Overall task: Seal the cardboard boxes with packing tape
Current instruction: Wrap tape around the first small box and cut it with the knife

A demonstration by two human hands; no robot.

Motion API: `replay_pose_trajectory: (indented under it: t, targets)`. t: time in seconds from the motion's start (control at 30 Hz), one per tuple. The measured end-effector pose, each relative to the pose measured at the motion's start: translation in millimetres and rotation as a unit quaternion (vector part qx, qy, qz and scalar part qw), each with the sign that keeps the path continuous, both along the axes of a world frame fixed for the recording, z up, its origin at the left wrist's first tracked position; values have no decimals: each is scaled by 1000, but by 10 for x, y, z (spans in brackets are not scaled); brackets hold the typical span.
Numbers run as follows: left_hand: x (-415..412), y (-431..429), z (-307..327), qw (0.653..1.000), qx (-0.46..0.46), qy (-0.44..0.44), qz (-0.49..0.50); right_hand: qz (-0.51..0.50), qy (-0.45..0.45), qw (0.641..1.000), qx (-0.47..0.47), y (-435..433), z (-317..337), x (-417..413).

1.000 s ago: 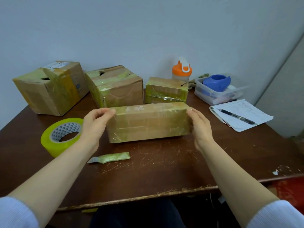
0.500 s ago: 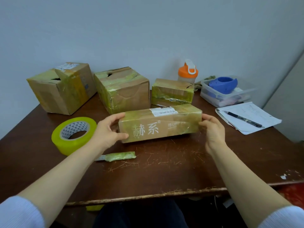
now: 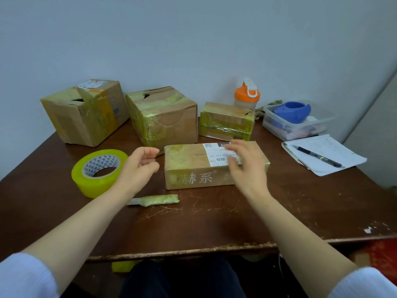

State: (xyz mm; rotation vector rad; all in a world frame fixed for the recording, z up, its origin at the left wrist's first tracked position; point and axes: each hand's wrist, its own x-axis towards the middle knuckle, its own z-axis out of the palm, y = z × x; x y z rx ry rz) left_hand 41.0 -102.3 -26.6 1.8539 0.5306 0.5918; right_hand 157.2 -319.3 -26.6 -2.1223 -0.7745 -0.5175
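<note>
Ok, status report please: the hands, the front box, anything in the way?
Left hand open, beside front box, not touching. Right hand open, over its label. Tape roll left of box, small cutter in front, both apart.

Placed at the centre of the worktop: long box. Ranged behind it, left to right: large box, middle box, small box, with bottle behind the last. Set left of the long box: tape roll; before its left corner: cutter. Kept at right rear: tub; before it, notepad with pen on top.
</note>
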Motion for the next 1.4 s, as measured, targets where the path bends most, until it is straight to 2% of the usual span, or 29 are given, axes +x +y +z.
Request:
replay_pose_trajectory:
  t: [0.1, 0.17, 0.2, 0.3, 0.53, 0.63, 0.73, 0.8, 0.87, 0.93, 1.0, 1.1, 1.17, 1.23, 1.27, 1.33, 1.4]
  targets:
    - [-59, 51, 30, 999, 12, 39, 13, 128, -15, 977, -168, 275, -7, -199]
    - [-123, 87, 15, 997, 24, 72, -2, 134, -28, 959, -250, 364, -49, -225]
    - [-164, 103, 1, 995, 31, 89, -16, 133, -28, 955, -262, 378, -53, -215]
    - [-253, 108, -65, 987, 51, 129, -77, 147, -8, 963, -227, 363, -28, -167]
    - [-23, -24, -51, 973, 50, 133, -180, 177, 22, 975, -134, 319, -74, -162]
    - [152, -36, 1, 967, 64, 159, -191, 166, 65, 981, -74, 264, -58, -137]
    - [271, 1, 28, 973, 68, 143, -166, 146, 135, 979, -45, 201, 31, -80]
    - [320, 28, 55, 974, 60, 141, -166, 161, 131, 977, -57, 162, 84, -82]
    - [360, 32, 89, 976, 24, 139, -165, 172, 55, 976, -125, 127, 83, -91]
    - [391, 17, 134, 976, -62, 129, -162, 165, -10, 958, -233, 101, 67, -101]
    - [407, -24, 182, 964, -159, 138, -162, 141, -44, 943, -299, 98, 68, -65]
    - [436, -49, 225, 947, -227, 191, -125, 131, -42, 955, -263, 158, 132, 24]
    - [459, -36, 210, 950, -205, 214, -98, 151, -27, 959, -241, 214, 194, 116]
    - [457, -13, 208, 961, -182, 195, -76, 174, -9, 953, -249, 271, 230, 187]
    - [449, 14, 214, 961, -201, 170, -81, 179, -1, 952, -247, 300, 247, 213]
    - [402, 60, 239, 949, -258, 124, -130, 178, 17, 957, -230, 350, 283, 264]
    - [349, 111, 231, 943, -259, 117, -175, 182, 46, 957, -222, 390, 326, 317]
